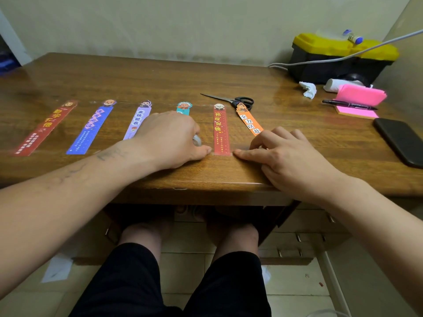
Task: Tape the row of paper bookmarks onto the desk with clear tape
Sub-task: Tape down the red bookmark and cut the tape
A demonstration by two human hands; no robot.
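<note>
The ruled red bookmark (220, 131), fifth in the row from the left, lies flat near the front edge of the desk (137, 74), and it is the one being fixed. A faint glossy strip of tape (223, 153) seems to cross its near end. The left hand (169, 138) sits just left of that end, thumb tip pressed down, the other fingers curled round a clear tape roll (197, 140). The right hand (288, 154) is just right of it, forefinger straight and pressing the wood, the rest loosely bent and holding nothing.

I'd say the strip is being smoothed down. Next it wants a firm rub outward so the film grips both paper and wood, then a fresh length for the orange bookmark (249, 122), which lies askew to the right, its near end under the right hand.

The bookmarks are long thin paper strips with cartoon heads on top. Left of the ruled one lie teal (184, 107), lilac (137, 121), blue (91, 131) and dark red (43, 130). The desk is glossy wood grain. Behind the ruled one lie steel scissors (238, 102) with black handles.
</note>
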